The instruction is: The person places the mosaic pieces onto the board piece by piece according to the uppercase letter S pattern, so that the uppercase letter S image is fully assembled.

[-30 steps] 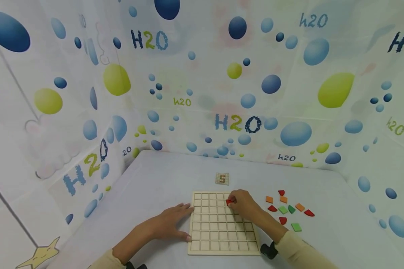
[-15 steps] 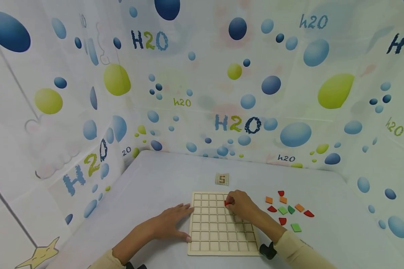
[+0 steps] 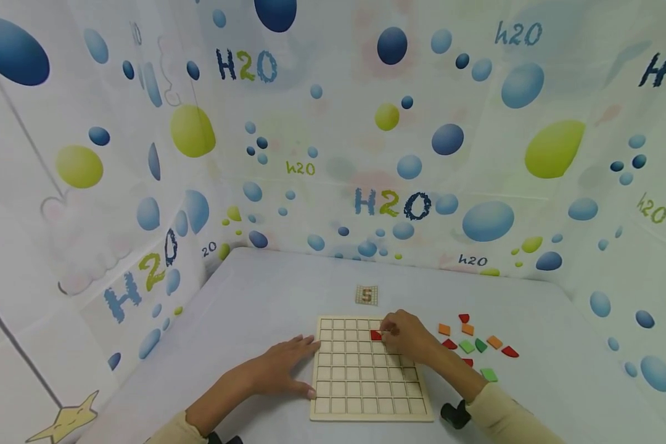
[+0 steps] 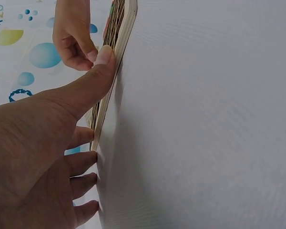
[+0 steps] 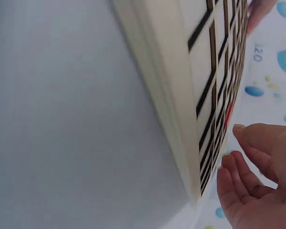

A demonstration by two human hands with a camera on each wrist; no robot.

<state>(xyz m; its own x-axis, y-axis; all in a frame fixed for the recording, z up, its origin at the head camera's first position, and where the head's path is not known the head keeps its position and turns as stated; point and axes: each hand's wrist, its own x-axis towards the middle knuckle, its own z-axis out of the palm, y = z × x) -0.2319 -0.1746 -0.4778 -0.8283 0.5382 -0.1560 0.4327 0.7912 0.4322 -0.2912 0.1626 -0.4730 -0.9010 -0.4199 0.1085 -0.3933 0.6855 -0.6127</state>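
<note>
letting go: r hand, thumb + fingers apart w/ nothing held, has eased off the flat red piece, now in a 2nd-row sq. of the pale wooden grid board; l hand, fingers straight, touches its edge. prob. placed.

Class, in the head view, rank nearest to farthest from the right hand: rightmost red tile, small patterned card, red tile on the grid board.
1. Red tile on the grid board: just left of the right hand.
2. Small patterned card: beyond the board's far edge.
3. Rightmost red tile: well to the right.
</note>
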